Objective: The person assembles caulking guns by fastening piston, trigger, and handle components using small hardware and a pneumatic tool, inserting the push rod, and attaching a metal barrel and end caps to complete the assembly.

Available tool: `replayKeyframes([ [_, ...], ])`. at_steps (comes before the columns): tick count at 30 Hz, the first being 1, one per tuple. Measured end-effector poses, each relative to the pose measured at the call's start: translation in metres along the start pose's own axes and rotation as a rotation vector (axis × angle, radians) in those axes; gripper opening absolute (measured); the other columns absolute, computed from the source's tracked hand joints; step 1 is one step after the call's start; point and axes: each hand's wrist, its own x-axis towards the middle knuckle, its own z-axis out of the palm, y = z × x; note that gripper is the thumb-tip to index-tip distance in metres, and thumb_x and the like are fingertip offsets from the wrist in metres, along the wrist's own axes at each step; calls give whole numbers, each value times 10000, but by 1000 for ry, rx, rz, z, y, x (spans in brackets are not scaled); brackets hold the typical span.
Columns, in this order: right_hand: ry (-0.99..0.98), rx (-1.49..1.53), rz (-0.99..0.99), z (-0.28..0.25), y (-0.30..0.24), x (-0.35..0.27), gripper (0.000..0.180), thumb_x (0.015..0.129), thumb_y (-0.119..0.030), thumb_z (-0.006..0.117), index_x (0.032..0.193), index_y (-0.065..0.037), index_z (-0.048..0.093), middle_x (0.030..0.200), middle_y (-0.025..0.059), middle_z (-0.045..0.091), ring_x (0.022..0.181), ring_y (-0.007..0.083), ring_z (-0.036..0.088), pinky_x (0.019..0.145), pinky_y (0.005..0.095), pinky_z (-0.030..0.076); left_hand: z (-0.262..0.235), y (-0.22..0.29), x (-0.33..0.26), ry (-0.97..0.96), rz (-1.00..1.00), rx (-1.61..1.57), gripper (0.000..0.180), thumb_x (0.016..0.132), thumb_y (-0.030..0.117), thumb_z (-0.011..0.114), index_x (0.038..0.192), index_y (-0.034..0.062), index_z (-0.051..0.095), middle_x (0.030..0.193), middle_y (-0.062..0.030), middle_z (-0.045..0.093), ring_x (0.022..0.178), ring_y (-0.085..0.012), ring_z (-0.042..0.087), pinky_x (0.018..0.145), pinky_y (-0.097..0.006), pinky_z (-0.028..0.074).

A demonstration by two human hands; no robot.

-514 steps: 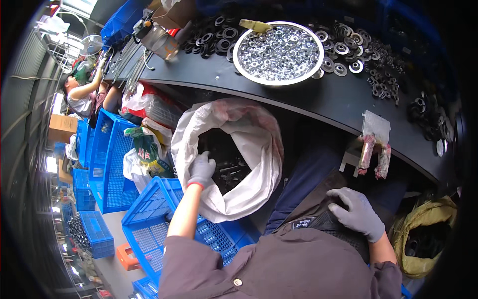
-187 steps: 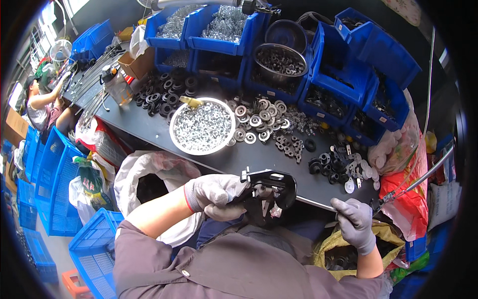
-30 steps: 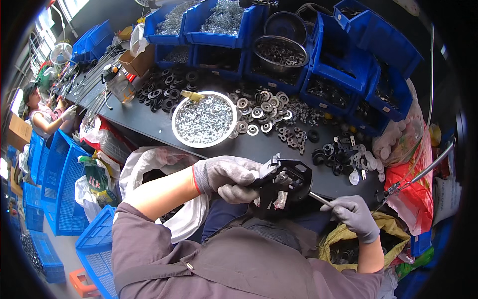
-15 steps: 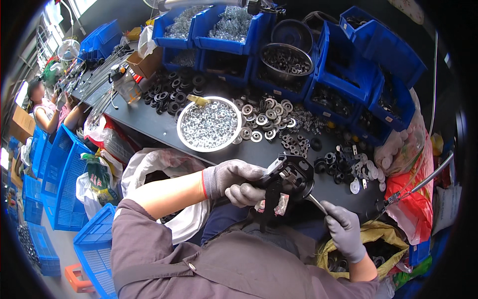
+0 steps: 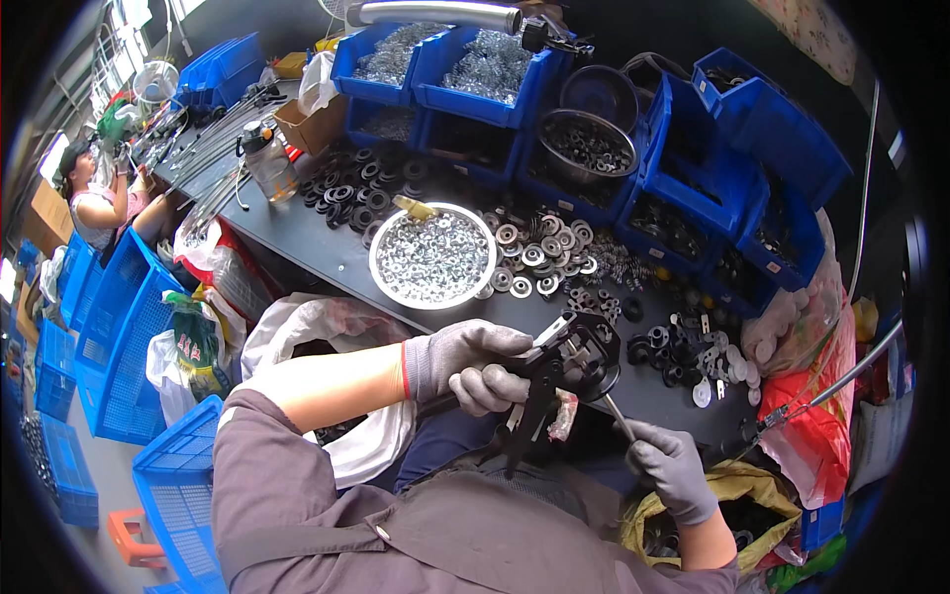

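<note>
- Faces a dark counter [image 5: 307,238], slanting from upper left to lower right and strewn with loose metal parts.
- Backs onto stacked blue bins [image 5: 465,107], filled with small pieces.
- At the left forearm, a white sack [image 5: 371,460], open-mouthed; below the right hand [image 5: 668,465], a yellow sack [image 5: 762,485] with dark contents.
- On the counter, near its front edge, a round pale-rimmed bowl [image 5: 435,304], full of shiny bits.
- Holds a black assembly [image 5: 599,346] up at the counter's front edge, right of the bowl, just beside a pinkish wrapped piece [image 5: 562,414].
- Clasps its left side with the gray-gloved left hand [image 5: 470,361], fingers bent closed around it.
- Curls the right fingers, gray-gloved too, tightly around a slim metal rod [image 5: 618,416], slanting up to the round part of the assembly; cannot tell exactly how it meets there.
</note>
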Motion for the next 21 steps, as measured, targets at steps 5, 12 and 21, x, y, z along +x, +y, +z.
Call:
replayKeyframes([
  [5,244,-589,-436,9,3,4,379,893,-15,634,1267,-62,672,752,97,599,608,213,572,577,306,462,5,-7,-2,59,55,75,517,1040,401,504,1436,85,406,728,-5,419,499,-34,341,364,-165,277],
  [12,342,-697,-520,12,3,4,468,806,54,649,1261,-56,677,768,93,621,633,256,611,585,333,487,23,-4,4,166,130,121,502,1036,417,501,1326,8,475,724,-29,450,476,-42,375,346,-164,302],
  [21,-89,376,454,-3,-16,13,272,919,-83,667,1177,-5,707,740,68,622,652,117,550,652,251,455,12,-10,-3,56,72,62,590,1037,389,498,1503,62,345,724,-47,472,472,-59,392,349,-182,316],
])
